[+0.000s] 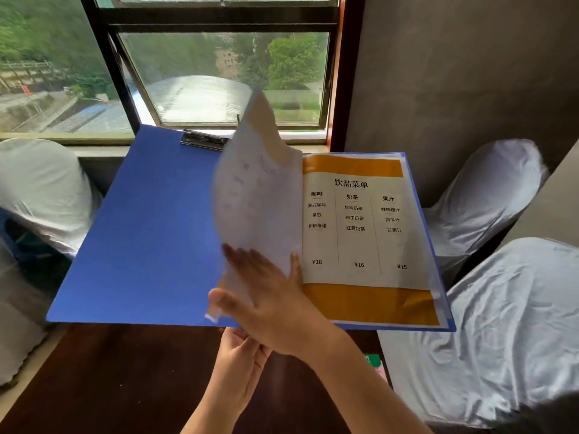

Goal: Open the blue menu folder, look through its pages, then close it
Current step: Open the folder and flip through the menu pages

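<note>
The blue menu folder (141, 233) is open and held up in front of the window. Its left half is a bare blue cover with a metal clip (202, 140) at the top. The right half shows an orange and white drinks page (360, 233) in a clear sleeve. A white page (257, 183) stands curled above the spine, mid-turn. My right hand (269, 305) lies on this page's lower part with spread fingers, thumb at its bottom edge. My left hand (241, 368) grips the folder's bottom edge from below, near the spine.
A dark wooden table (125, 380) lies under the folder. Chairs in white covers stand at the left (40, 189) and right (488, 195), with another at the near right (501, 324). A small green object (372, 360) sits on the table by my right forearm. A grey wall is on the right.
</note>
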`<state>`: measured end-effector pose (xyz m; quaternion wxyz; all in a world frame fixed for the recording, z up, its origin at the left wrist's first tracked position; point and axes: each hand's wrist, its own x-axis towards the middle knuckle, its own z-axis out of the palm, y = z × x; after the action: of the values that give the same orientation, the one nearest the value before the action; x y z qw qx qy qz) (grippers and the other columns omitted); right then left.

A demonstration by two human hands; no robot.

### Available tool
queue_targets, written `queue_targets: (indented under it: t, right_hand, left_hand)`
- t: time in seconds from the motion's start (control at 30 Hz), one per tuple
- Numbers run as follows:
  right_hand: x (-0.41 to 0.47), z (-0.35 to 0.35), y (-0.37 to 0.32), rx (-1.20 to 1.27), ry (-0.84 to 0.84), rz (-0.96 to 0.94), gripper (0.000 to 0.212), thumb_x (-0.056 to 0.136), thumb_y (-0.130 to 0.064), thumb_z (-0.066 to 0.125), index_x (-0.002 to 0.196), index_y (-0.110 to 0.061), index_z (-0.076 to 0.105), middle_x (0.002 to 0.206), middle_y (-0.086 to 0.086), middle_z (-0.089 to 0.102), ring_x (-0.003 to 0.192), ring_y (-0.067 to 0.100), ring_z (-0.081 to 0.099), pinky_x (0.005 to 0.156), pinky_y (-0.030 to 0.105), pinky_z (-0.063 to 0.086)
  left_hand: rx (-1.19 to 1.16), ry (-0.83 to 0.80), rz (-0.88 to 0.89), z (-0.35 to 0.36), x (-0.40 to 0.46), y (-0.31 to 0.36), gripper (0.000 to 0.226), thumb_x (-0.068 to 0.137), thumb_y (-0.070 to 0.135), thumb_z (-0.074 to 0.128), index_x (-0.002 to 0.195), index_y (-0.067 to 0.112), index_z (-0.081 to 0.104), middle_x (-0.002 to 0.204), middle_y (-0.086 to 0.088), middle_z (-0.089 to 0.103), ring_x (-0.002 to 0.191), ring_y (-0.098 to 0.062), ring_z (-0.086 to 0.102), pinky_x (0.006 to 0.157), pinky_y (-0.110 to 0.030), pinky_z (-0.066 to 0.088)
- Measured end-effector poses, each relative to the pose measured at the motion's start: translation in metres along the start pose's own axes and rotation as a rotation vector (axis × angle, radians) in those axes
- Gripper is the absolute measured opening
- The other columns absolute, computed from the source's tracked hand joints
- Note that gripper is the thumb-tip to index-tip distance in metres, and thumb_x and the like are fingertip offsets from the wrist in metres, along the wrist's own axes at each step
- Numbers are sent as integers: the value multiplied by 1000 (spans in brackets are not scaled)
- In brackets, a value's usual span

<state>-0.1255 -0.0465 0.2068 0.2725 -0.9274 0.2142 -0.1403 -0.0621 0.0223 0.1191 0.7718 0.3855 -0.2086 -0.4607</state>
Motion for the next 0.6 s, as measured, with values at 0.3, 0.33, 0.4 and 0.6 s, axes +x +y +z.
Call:
queue_targets:
  t: [0.3, 0.33, 0.4, 0.6]
  right_hand:
    - [-46, -48, 50, -95, 574, 60, 36, 88, -30, 59, 120, -16, 59, 128, 7, 60, 119, 20, 52, 101, 55, 37]
    - [-55, -55, 65, -222, 660, 133, 39, 82, -24, 67, 119, -15, 60, 131, 13, 56, 123, 28, 49, 100, 59, 37]
    - [-72, -67, 91, -353, 726, 304, 57, 71, -18, 77, 125, -14, 56, 138, 25, 43, 128, 41, 37, 103, 59, 33]
    - [-118, -89, 137, 480, 360, 482, 68, 79, -9, 69, 128, -47, 41, 132, 5, 51, 110, 23, 59, 80, 31, 56]
  left_hand:
    - [-159, 89, -111, -11, 5, 3, 33, 69, -6, 57, 101, 4, 57, 88, -15, 75, 84, -30, 72, 60, -30, 60]
    - [-160, 108, -120, -12, 6, 4, 33, 69, -6, 57, 100, 4, 56, 89, -16, 73, 84, -31, 72, 58, -30, 60]
    - [-172, 133, -129, -15, 8, 7, 33, 68, -6, 58, 99, 5, 55, 92, -17, 70, 83, -31, 72, 57, -30, 60]
    - [-182, 115, -105, -19, 15, 12, 30, 68, -6, 56, 96, 7, 56, 84, -11, 74, 83, -27, 73, 58, -30, 60]
